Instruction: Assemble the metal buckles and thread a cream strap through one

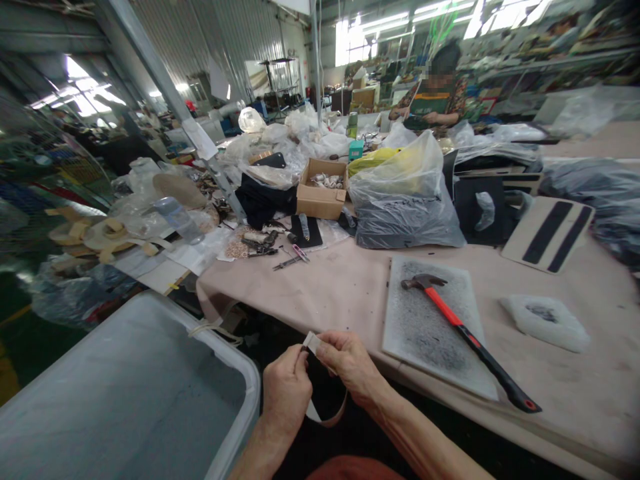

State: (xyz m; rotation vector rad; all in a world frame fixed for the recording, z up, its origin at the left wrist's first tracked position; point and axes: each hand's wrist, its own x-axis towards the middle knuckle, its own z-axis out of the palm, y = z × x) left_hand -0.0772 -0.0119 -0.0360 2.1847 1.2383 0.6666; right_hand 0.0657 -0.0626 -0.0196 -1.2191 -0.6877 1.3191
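Observation:
Just off the table's front edge, my two hands meet at a small whitish tab (pixel 312 343) on the end of a strap. My left hand (pixel 287 385) is closed, thumb and forefinger pinching a dark part beside the tab. My right hand (pixel 354 363) is also closed, gripping the tab from the other side. Below the hands hangs a curved tan-edged strap (pixel 336 417), seemingly part of the same piece; my fingers hide how they join. To the right, a claw hammer (pixel 453 319) with a red and black handle lies across a scuffed pale slab (pixel 423 333).
A large grey plastic bin (pixel 253 380) stands at left. On the table (pixel 345 293) are a cardboard box (pixel 320 203), a filled plastic bag (pixel 405 200), a striped panel (pixel 547 233) and a wrapped white block (pixel 545 323). A person (pixel 440 100) sits across the table.

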